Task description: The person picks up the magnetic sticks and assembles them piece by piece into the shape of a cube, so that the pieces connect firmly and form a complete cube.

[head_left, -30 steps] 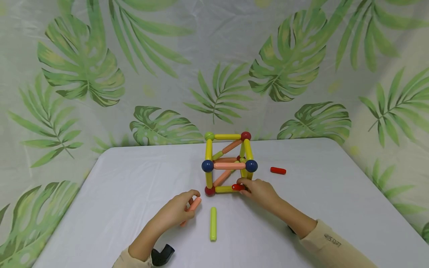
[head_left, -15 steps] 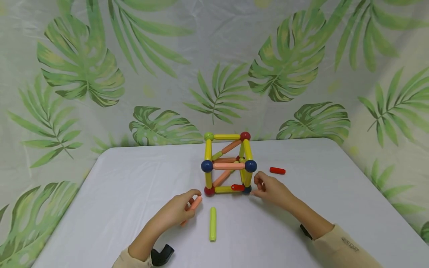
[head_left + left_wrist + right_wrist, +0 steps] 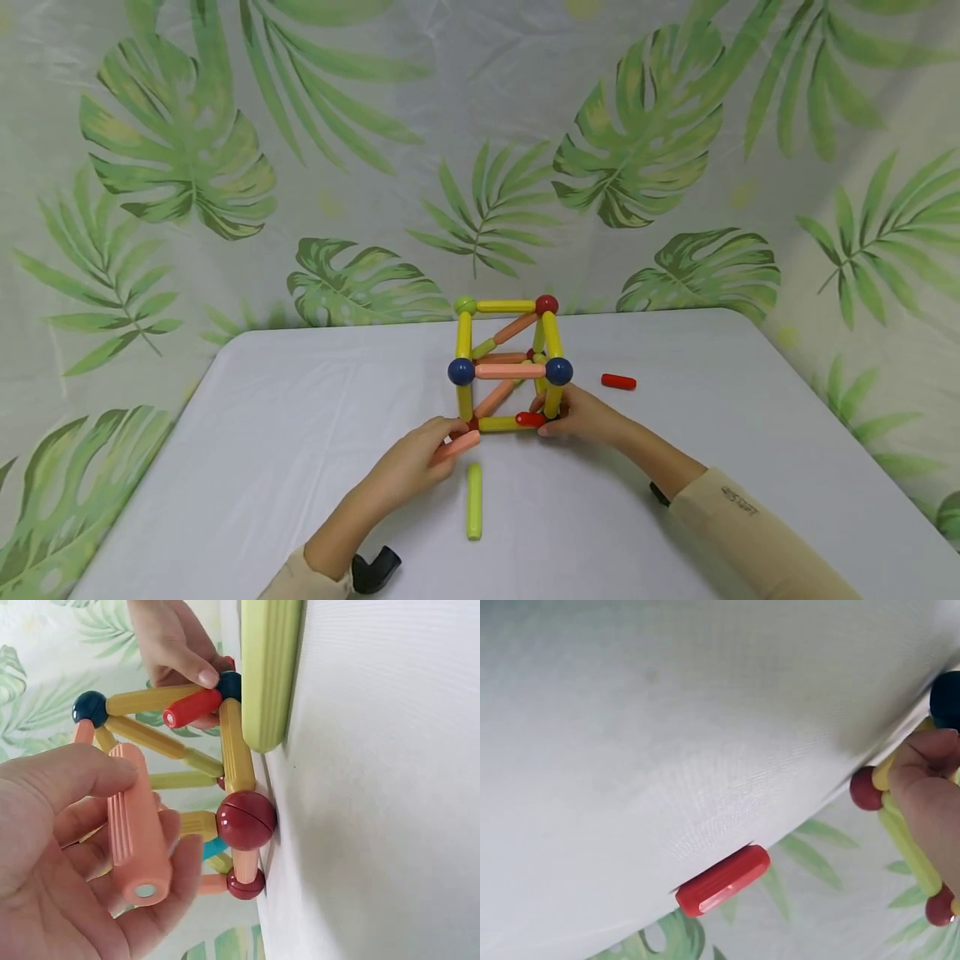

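A cube-shaped frame of magnetic sticks and balls, with a yellow stick (image 3: 506, 307) along its top back edge, stands mid-table. My left hand (image 3: 411, 468) holds a loose salmon magnetic stick (image 3: 139, 825) between thumb and fingers, beside the frame's front-left red ball (image 3: 246, 820). At the front-right bottom corner, my right hand (image 3: 592, 417) pinches the dark blue ball (image 3: 231, 687), its thumb on the near side. A short red stick (image 3: 530, 419) is attached at that ball and points inward. In the right wrist view, the curled fingers partly cover the frame.
A light green stick (image 3: 475, 500) lies on the white table in front of the frame. Another short red stick (image 3: 724, 880) lies to the right of the frame. Leaf-patterned cloth (image 3: 480, 208) hangs behind the table.
My left hand has moved right and forward with the salmon stick, up to the front-left corner. The right hand drew back from the front-right corner, then returned to its blue ball.
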`<state>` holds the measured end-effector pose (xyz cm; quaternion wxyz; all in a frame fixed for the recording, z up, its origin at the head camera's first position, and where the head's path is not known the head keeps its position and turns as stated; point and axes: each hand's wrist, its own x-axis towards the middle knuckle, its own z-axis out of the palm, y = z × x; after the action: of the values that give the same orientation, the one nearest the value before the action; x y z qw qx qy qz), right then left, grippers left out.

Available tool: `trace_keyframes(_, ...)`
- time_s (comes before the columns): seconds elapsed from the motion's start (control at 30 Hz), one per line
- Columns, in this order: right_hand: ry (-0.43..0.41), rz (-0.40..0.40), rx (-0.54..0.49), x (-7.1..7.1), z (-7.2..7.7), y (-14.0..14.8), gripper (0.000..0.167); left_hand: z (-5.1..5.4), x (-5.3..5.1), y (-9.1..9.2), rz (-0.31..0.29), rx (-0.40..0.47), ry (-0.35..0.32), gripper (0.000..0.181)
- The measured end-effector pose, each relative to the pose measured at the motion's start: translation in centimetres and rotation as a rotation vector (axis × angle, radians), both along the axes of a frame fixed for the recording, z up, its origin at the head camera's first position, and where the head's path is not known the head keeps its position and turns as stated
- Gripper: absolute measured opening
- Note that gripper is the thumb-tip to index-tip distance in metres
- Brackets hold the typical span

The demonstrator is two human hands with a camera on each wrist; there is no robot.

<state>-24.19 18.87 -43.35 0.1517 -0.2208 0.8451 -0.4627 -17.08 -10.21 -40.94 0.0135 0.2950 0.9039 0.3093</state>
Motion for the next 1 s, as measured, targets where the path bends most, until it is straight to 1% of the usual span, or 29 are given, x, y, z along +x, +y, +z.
trace_keyframes(0.07, -0.016, -0.012, 0.018, -0.2, -0.1, -0.1, 0.038, 0.2, -0.2, 0.4, -0.007, 0.025, 0.04, 0.036)
trace_keyframes(0.17, -0.036, -0.046, 0.038, -0.2, -0.1, -0.1, 0.037, 0.5, -0.7, 1.1, -0.002, 0.03, 0.106, 0.035)
trace_keyframes(0.27, -0.034, -0.051, 0.045, -0.2, 0.0, -0.1, 0.037, 0.9, -1.2, 2.1, 0.027, -0.022, 0.19, 0.034)
trace_keyframes(0.37, -0.03, -0.035, 0.036, -0.3, -0.1, -0.1, 0.038, 1.2, -1.6, 3.1, 0.048, -0.09, 0.28, 0.027)
trace_keyframes(0.43, -0.02, -0.024, 0.03, -0.3, -0.2, -0.1, 0.038, 1.3, -1.8, 3.6, 0.055, -0.121, 0.339, 0.025)
trace_keyframes(0.5, 0.0, -0.011, 0.029, -0.3, -0.2, -0.1, 0.037, 1.3, -1.9, 4.1, 0.052, -0.133, 0.379, 0.022)
trace_keyframes(0.57, 0.013, -0.002, 0.026, -0.3, -0.3, 0.0, 0.036, 1.2, -2.1, 4.6, 0.042, -0.13, 0.414, 0.021)
trace_keyframes(0.73, -0.016, -0.006, 0.012, -0.2, 0.0, -0.1, 0.037, 1.1, -2.4, 5.3, 0.031, -0.119, 0.485, 0.02)
trace_keyframes(0.83, -0.03, -0.01, 0.011, -0.2, 0.0, -0.1, 0.037, 1.1, -2.4, 5.6, 0.046, -0.136, 0.523, 0.021)
trace_keyframes(1.0, -0.013, -0.01, 0.023, -0.3, -0.1, -0.1, 0.036, 1.3, -2.4, 5.7, 0.053, -0.187, 0.553, 0.023)
